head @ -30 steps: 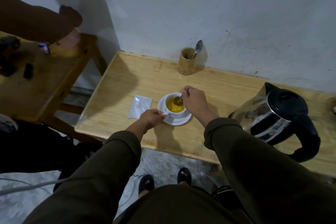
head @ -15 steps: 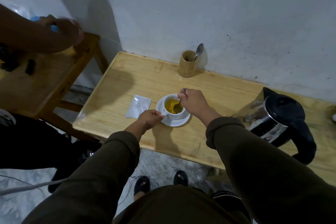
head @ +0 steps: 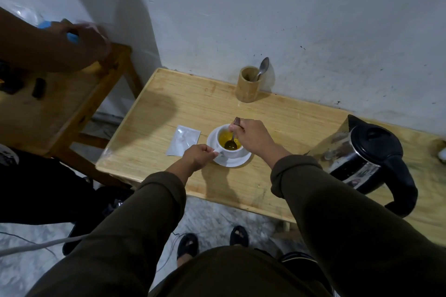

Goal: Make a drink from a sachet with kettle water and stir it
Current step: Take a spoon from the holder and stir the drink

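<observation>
From the head camera, the spoon [head: 232, 138], lifted clear of the yellow drink a second ago, now has its bowl sunk in the cup [head: 229, 143], so stirring is under way. The right hand [head: 253, 138] is closed on the spoon's handle; the left hand [head: 199, 155] pinches what seems to be the cup's handle. The sachet [head: 184, 140] lies flat just beside the saucer [head: 231, 160]. The kettle [head: 369, 154] stands well apart on the wooden worktop [head: 169, 108], against a white wall.

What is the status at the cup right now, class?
Left hand pinching cup handle. Right hand holding spoon, bowl in yellow drink. Nothing blocking.
</observation>
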The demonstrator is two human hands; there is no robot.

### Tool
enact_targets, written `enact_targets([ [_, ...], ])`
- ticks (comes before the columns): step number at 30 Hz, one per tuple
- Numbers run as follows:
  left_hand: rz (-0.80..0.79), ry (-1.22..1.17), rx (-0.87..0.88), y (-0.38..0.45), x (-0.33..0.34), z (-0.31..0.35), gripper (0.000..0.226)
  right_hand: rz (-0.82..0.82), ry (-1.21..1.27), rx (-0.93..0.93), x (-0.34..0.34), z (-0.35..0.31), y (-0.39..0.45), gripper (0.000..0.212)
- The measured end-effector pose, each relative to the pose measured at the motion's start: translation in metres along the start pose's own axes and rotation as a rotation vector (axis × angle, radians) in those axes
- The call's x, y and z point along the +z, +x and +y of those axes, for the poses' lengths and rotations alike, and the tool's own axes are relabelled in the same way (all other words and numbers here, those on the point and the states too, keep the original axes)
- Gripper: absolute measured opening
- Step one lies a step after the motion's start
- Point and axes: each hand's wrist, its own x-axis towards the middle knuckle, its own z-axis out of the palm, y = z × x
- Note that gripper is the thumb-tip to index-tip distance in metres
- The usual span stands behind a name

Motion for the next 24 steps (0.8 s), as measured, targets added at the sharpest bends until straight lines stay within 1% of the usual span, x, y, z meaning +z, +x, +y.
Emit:
enact_targets([
  [5,0.005,0.015,0.000,-0.0013,-0.0012,-0.0004,0.038,0.056,-0.121,0.010,-0.0010,0.0021,0.0000,0.028],
  [10,0.019,0.050,0.013,-0.0044,-0.0014,0.0015,0.039,0.047,-0.057,-0.040,-0.0003,-0.0002,-0.0038,0.028],
  [15,0.022,0.076,0.020,-0.0054,-0.0021,0.0014,0.041,0.015,-0.017,-0.025,0.0014,-0.0023,-0.0029,0.031],
  [20,0.031,0.076,0.022,-0.0053,-0.0018,0.0016,0.040,0.087,-0.072,0.025,-0.0004,-0.0019,0.0012,0.025],
  [24,0.030,0.085,0.019,-0.0050,-0.0017,0.0025,0.043,0.093,-0.068,0.011,0.0018,-0.0004,0.0003,0.028],
])
